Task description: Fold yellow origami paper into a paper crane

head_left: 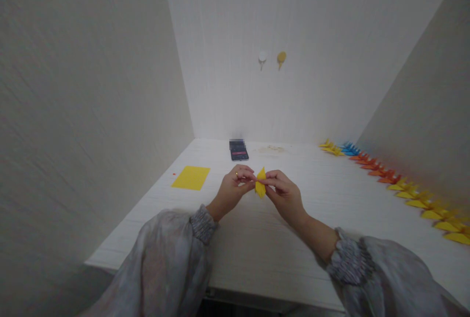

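A small folded yellow paper piece [260, 183] is held above the white table [257, 243], a little beyond its middle. My left hand [235, 187] pinches it from the left, fingers closed; a ring shows on one finger. From the right, my right hand [284, 194] pinches the same piece with fingers pressed together. Both forearms wear loose grey sleeves.
A flat yellow paper sheet [191, 178] lies at the left of the table. A dark phone [238, 151] lies near the back wall. Several folded paper shapes in yellow [429, 204], orange [374, 168] and blue [349, 149] line the right wall. Two hooks [271, 57] are on the back wall.
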The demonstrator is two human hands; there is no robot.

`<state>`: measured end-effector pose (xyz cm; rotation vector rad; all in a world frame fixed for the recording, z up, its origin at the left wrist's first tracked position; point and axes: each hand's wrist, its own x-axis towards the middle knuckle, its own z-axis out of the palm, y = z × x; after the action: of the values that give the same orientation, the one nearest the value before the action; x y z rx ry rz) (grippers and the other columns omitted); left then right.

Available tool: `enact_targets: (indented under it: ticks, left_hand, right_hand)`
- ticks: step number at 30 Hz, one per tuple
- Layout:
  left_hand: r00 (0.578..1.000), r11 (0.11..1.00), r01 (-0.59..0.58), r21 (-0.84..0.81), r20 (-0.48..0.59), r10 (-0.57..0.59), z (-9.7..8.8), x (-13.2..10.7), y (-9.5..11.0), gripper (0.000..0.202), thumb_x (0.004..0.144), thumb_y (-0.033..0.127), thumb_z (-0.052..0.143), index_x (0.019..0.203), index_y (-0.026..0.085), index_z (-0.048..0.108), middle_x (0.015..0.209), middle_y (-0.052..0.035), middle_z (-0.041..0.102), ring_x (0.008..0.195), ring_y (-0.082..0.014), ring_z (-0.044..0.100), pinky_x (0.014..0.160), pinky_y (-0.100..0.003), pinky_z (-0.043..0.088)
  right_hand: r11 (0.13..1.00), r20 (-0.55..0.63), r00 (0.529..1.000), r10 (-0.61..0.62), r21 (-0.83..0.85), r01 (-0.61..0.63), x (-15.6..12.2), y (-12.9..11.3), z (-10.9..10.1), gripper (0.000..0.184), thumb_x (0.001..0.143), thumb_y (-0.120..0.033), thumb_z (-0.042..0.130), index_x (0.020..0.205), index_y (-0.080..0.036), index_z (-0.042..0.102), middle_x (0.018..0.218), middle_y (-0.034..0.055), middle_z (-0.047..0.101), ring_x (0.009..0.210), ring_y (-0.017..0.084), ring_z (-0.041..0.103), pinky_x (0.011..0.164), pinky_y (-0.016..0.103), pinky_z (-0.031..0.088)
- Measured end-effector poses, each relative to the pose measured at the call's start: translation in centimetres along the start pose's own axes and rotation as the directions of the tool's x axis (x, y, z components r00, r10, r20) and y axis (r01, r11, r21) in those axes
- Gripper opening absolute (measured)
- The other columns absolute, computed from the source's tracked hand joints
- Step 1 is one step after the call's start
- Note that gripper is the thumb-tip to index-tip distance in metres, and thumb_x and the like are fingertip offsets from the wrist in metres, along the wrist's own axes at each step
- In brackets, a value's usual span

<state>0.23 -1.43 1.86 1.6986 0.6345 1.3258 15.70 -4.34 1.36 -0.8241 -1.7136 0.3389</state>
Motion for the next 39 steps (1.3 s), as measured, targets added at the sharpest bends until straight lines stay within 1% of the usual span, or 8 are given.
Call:
enact_targets:
  ticks: [6,10,14,19,24,29,33,39]
  left_hand:
    - [0.997,0.998,0.064,0.004,0.039,-0.064,0.1,0.0,0.0,0.018,0.065,0.025,0.063,0.080,0.016,0.061,0.080,-0.0032,0.055,0.073,-0.0114,0.052,0.070,-0.027,0.043]
    - [0.995,0.994,0.096,0.052,-0.008,-0.095,0.0,0.0,0.2,0.014,0.063,0.026,0.065,0.070,0.015,0.061,0.072,-0.0014,0.056,0.068,-0.0108,0.051,0.067,-0.026,0.041]
    - [0.993,0.995,0.098,0.016,-0.061,-0.097,0.1,0.0,0.1,0.015,0.058,0.024,0.068,0.063,0.014,0.059,0.070,0.0010,0.052,0.066,-0.0087,0.049,0.065,-0.023,0.040]
    - [0.966,0.952,0.252,-0.174,-0.018,-0.258,0.4,-0.1,-0.1,0.021,0.058,0.025,0.068,0.072,0.012,0.058,0.066,0.0004,0.056,0.062,-0.0090,0.053,0.063,-0.024,0.043]
    - [0.947,0.927,0.308,-0.213,-0.019,-0.319,0.5,-0.1,0.3,0.024,0.055,0.024,0.070,0.074,0.012,0.060,0.064,0.0002,0.060,0.059,-0.0085,0.054,0.062,-0.023,0.046]
    - [0.934,0.933,0.332,-0.141,-0.090,-0.346,0.6,0.1,0.9,0.019,0.057,0.027,0.067,0.067,0.012,0.060,0.055,0.0007,0.059,0.051,-0.0088,0.054,0.056,-0.023,0.047]
    - [0.927,0.938,0.324,-0.121,-0.156,-0.340,0.7,0.3,1.0,0.019,0.060,0.029,0.065,0.066,0.012,0.058,0.056,0.0014,0.058,0.052,-0.0086,0.055,0.054,-0.022,0.047]
    - [0.938,0.946,0.292,-0.140,-0.150,-0.312,0.9,0.1,0.3,0.023,0.060,0.029,0.065,0.071,0.012,0.055,0.060,0.0005,0.059,0.055,-0.0091,0.057,0.057,-0.023,0.047]
  right_hand:
    - [0.997,-0.019,0.998,0.052,0.050,-0.051,-0.1,0.1,0.3,0.021,0.073,-0.018,0.055,0.092,-0.026,0.059,0.088,0.0038,0.053,0.080,0.015,0.053,0.070,0.030,0.046]
    - [0.997,0.005,0.997,0.081,0.001,-0.081,0.0,0.0,0.2,0.014,0.074,-0.020,0.055,0.086,-0.023,0.061,0.096,0.0054,0.050,0.077,0.013,0.053,0.070,0.029,0.045]
    - [0.995,0.024,0.996,0.086,-0.061,-0.085,0.2,-0.2,0.2,0.007,0.074,-0.022,0.055,0.075,-0.021,0.062,0.081,0.0039,0.054,0.074,0.014,0.053,0.067,0.028,0.044]
    - [0.990,0.012,0.991,0.130,-0.064,-0.129,0.3,-0.7,0.4,0.012,0.073,-0.023,0.054,0.062,-0.019,0.055,0.062,-0.0003,0.051,0.059,0.012,0.049,0.058,0.025,0.041]
    - [0.977,-0.001,0.981,0.196,-0.089,-0.196,0.2,-0.8,0.4,0.015,0.072,-0.022,0.054,0.058,-0.019,0.049,0.058,-0.0018,0.049,0.056,0.011,0.047,0.054,0.023,0.039]
    - [0.978,0.007,0.989,0.146,-0.152,-0.143,0.0,-0.6,0.5,0.005,0.072,-0.022,0.052,0.070,-0.019,0.056,0.062,0.0000,0.055,0.058,0.012,0.050,0.056,0.025,0.042]
    - [0.975,-0.069,0.987,0.146,-0.161,-0.156,0.0,-0.9,0.6,0.019,0.074,-0.024,0.051,0.093,-0.020,0.054,0.072,0.0022,0.060,0.066,0.014,0.055,0.063,0.028,0.045]
    - [0.971,-0.090,0.986,0.139,-0.181,-0.154,0.2,-1.0,0.6,0.010,0.076,-0.024,0.049,0.083,-0.019,0.056,0.073,0.0035,0.060,0.067,0.015,0.055,0.064,0.029,0.044]
